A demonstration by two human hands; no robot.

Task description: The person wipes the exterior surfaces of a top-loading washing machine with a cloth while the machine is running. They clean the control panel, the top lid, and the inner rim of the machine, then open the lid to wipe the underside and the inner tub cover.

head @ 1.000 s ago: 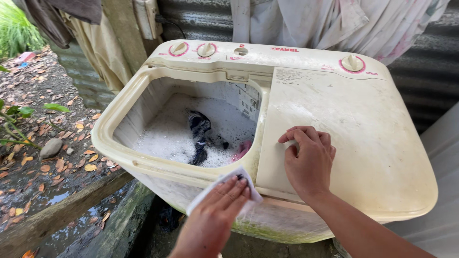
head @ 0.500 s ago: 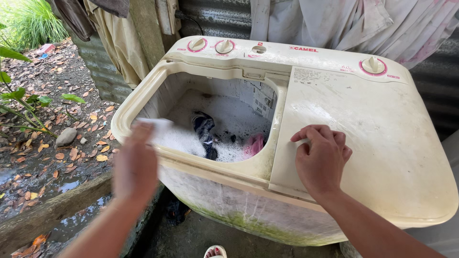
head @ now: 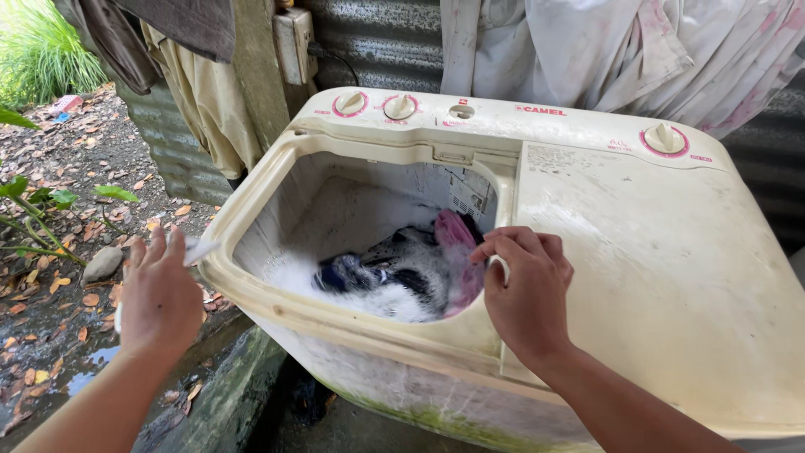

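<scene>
Already, dark and pink clothes (head: pixel 402 268) are seen soaking in suds inside the open tub of the cream washing machine (head: pixel 671 277), its edge touched by the curled right hand (head: pixel 524 294), while a small white packet (head: pixel 197 249) is pinched in the left hand (head: pixel 159 298) at the near left, outside the tub.

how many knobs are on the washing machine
3. Two knobs sit side by side at the back left, above the open tub: one and its neighbour. The third is at the back right, above the closed lid. None looks hidden.
</scene>
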